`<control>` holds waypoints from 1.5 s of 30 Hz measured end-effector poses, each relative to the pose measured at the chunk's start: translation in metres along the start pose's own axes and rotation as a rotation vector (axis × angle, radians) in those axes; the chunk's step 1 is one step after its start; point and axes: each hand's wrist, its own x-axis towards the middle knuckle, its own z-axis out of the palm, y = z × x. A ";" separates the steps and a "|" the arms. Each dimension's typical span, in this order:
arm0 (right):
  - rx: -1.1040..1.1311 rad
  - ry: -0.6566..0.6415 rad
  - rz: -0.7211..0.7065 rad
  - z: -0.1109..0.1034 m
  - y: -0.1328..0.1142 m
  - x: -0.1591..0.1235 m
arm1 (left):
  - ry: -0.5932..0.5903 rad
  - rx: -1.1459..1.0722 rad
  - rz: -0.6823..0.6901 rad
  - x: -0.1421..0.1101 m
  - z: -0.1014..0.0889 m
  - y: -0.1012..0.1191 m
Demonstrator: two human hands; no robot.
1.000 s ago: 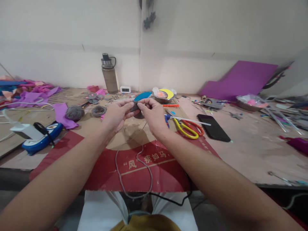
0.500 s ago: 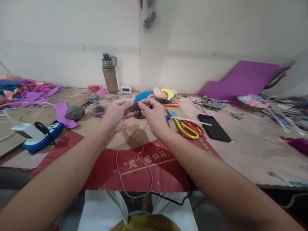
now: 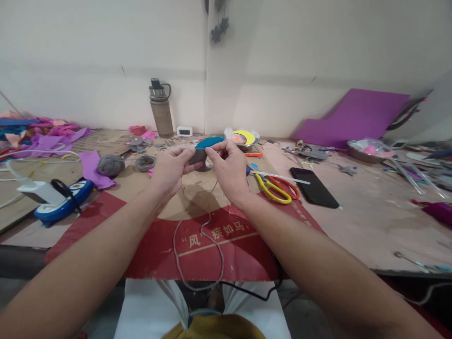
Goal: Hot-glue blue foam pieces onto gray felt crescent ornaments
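Observation:
Above the middle of the table, my left hand [image 3: 177, 165] and my right hand [image 3: 230, 170] pinch a small dark grey piece [image 3: 200, 157], which looks like felt. Thumbs and forefingers of both hands are closed on it, one at each side. A blue rounded piece [image 3: 210, 141] shows just above the grey one; I cannot tell whether it is held too or lies behind. From below my hands a thin grey yarn [image 3: 221, 256] loops down over the red board [image 3: 151, 254] and past the table edge. My fingers hide part of the grey piece.
Right of my hands lie scissors [image 3: 277, 189] with yellow and red handles, a white stick [image 3: 294, 178] and a black phone [image 3: 314, 187]. Grey yarn balls [image 3: 110, 165] and a blue power strip [image 3: 63, 202] are at left. A bottle [image 3: 161, 110] stands by the wall.
My right hand has shifted slightly right, and its fingers have moved along the grey piece's edge. The blue piece looks darker and a little further right. The yarn loop has narrowed slightly.

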 end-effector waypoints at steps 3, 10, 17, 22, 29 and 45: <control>0.009 0.016 0.005 -0.001 0.000 0.001 | 0.007 -0.001 -0.010 -0.001 0.001 0.001; 0.037 0.011 0.035 -0.003 -0.002 0.002 | 0.026 0.001 -0.016 -0.003 0.004 0.005; 0.092 -0.010 0.064 -0.003 0.000 0.005 | 0.004 -0.017 -0.020 -0.003 0.003 0.005; 0.148 -0.129 0.126 -0.006 0.000 0.008 | -0.028 -0.027 -0.032 -0.004 0.002 0.005; 0.477 -0.234 0.283 -0.008 -0.003 0.010 | -0.117 -0.089 -0.087 -0.001 -0.002 0.005; 0.427 -0.268 0.337 -0.006 -0.005 0.005 | -0.109 -0.009 -0.072 -0.005 -0.001 0.006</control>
